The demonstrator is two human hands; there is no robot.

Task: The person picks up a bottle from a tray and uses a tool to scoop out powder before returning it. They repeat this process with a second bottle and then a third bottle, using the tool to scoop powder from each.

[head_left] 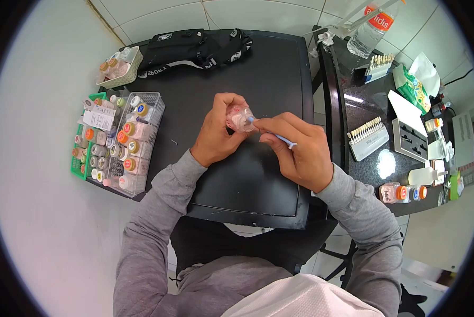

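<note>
- Black table [258, 68] is seen bare behind the hands; its near edge runs just below the wrists.
- Clear basket of jars [136, 142] sits at the table's left edge, black bag [194, 47] at its far edge.
- Small pink jar [240, 118] is held above the table's middle.
- Left hand [218, 129] is curled, fingers closed round the jar.
- Right hand [295, 148] is bent inward, fingers pinched shut on a thin blue tool [280, 137], its tip touching the jar.
</note>
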